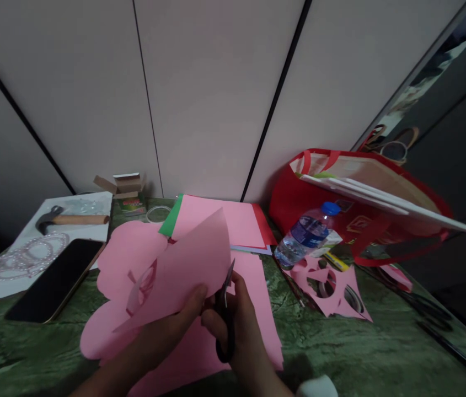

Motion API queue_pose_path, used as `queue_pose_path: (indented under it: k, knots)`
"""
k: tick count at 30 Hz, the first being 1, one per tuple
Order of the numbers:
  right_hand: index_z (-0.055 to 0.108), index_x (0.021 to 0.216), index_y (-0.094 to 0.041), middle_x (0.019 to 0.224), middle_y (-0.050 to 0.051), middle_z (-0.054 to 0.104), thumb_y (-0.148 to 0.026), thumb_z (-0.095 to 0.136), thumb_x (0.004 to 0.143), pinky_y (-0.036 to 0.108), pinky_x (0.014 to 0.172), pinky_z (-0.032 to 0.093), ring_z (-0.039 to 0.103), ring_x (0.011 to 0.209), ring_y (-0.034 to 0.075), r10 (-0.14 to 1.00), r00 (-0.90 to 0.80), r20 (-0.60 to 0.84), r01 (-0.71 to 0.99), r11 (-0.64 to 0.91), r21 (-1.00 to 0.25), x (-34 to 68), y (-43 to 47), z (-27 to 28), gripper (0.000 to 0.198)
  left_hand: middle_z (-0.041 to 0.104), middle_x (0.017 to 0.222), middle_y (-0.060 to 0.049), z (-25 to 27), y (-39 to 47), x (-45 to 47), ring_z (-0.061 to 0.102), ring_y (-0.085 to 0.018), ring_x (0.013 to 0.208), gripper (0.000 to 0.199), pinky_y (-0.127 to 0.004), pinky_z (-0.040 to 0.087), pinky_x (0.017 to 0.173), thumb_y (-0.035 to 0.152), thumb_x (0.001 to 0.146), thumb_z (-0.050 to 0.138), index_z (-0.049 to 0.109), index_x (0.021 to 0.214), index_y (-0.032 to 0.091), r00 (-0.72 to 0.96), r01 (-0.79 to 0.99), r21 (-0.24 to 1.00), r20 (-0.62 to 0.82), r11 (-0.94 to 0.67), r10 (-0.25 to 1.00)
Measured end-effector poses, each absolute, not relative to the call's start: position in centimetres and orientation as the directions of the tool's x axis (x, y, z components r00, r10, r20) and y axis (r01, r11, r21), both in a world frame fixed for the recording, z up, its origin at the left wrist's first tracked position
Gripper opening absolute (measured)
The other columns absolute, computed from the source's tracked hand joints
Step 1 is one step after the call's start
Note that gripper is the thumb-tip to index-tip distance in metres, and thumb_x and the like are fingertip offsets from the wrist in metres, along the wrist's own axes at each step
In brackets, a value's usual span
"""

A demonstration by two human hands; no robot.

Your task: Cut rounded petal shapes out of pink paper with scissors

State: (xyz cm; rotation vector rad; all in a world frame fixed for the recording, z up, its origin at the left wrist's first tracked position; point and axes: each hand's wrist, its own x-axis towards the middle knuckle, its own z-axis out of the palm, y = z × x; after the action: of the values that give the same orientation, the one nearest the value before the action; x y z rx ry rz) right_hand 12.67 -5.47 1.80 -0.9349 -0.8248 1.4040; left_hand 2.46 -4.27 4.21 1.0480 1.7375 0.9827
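A sheet of pink paper (187,264) is raised above the table, its lower edge pinched by my left hand (193,309). My right hand (239,320) is closed round a pair of black-handled scissors (225,309), their blades pointing up at the right edge of the sheet. Whether the blades are cutting into the paper is hard to make out. Below lies a stack of pink paper (261,309). To the left rest pink scallop-edged paper shapes (129,248), partly hidden by the held sheet.
A phone (57,281), a hammer (79,219) and clear beaded strands (30,256) lie at left. Behind stand a small open box (130,201) and coloured sheets (220,220). A water bottle (307,234), pink scraps (332,286) and a red bag (294,193) are at right.
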Motion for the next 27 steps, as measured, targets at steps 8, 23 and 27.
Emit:
queue_pose_path:
  k: [8,23,27]
  knots:
    - [0.037,0.105,-0.024,0.062,-0.007,0.05,-0.036,0.077,0.056,0.022,0.051,0.035,0.044,0.052,0.011,0.996,0.001,-0.09,-0.446,-0.08,-0.891,12.7,-5.4,1.8,0.064,0.074,0.083,-0.008,4.7,-4.2,2.5,0.06,-0.036,0.1,0.034,-0.052,0.035,0.097,0.054,0.06,0.059,0.069,0.068,0.022,-0.26,0.185,0.917,-0.301,0.353,0.918]
    - [0.039,0.104,-0.023,0.061,-0.007,0.055,-0.021,0.072,0.056,0.023,0.048,0.039,0.052,0.05,0.011,0.992,0.05,-0.12,-0.392,-0.091,-0.915,12.7,-5.4,1.5,0.058,0.065,0.048,0.001,5.4,-4.1,2.2,0.064,-0.025,0.062,0.032,-0.037,0.049,0.073,0.046,0.069,0.05,0.058,0.044,0.027,-0.124,0.272,0.933,-0.21,0.237,0.97]
    - [0.038,0.105,-0.021,0.063,-0.007,0.057,-0.018,0.067,0.057,0.022,0.047,0.04,0.053,0.049,0.011,0.988,0.066,-0.137,-0.363,-0.104,-0.926,12.6,-5.4,1.5,0.056,0.059,0.042,0.004,5.8,-4.0,2.3,0.062,-0.021,0.055,0.032,-0.032,0.049,0.068,0.044,0.069,0.048,0.054,0.042,0.026,-0.076,0.255,0.939,-0.22,0.232,0.973]
